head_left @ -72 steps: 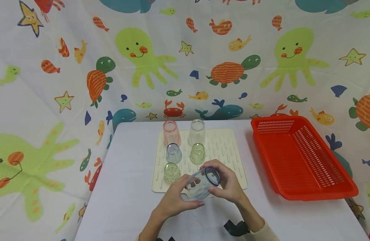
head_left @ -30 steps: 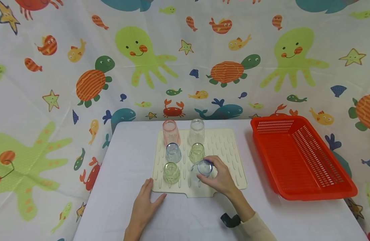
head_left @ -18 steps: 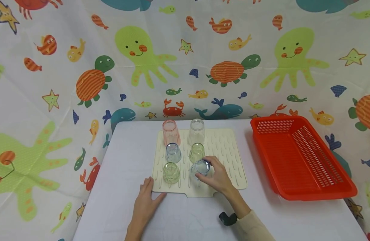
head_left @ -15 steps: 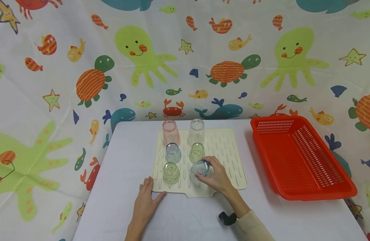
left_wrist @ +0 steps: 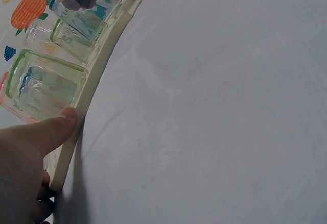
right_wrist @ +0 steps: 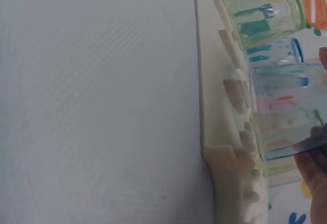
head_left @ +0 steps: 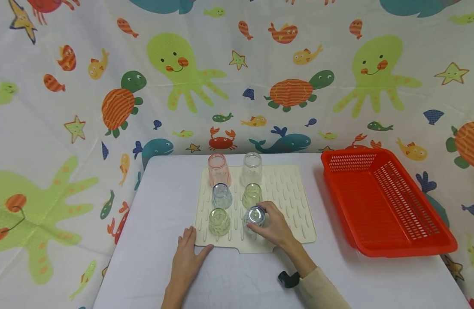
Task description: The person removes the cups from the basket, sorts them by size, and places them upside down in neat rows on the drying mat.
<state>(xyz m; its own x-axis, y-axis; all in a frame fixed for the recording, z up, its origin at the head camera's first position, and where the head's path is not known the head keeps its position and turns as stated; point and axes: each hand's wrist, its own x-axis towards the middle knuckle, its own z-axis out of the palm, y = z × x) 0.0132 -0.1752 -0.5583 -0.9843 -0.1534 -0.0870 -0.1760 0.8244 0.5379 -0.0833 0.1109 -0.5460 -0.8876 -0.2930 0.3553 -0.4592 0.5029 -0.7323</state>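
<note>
In the head view my right hand (head_left: 274, 227) grips a clear bluish glass (head_left: 256, 216) by its sides, thumb on the left. The glass stands at the front middle of the cream drying mat (head_left: 287, 201); the right wrist view shows its lower end at the mat's ridges. My left hand (head_left: 184, 259) rests at the mat's front left corner, fingers extended and thumb against the front edge. Beside the held glass stands a short green glass (head_left: 219, 222). Behind are a small blue glass (head_left: 222, 196), another green glass (head_left: 252, 196), a tall pink glass (head_left: 219, 171) and a tall clear glass (head_left: 253, 169).
A red plastic basket (head_left: 391, 206) with slotted sides stands at the table's right. The mat's right part is bare, ridged surface. A sea-animal patterned cloth (head_left: 237, 38) hangs behind and left of the white table (head_left: 163, 201). A black strap piece (head_left: 289, 280) sits at the right wrist.
Both hands held the bluish glass in front of the mat earlier. The left hand let go and moved to the mat's corner; the right set the glass down on the mat and shifted it slightly left.
</note>
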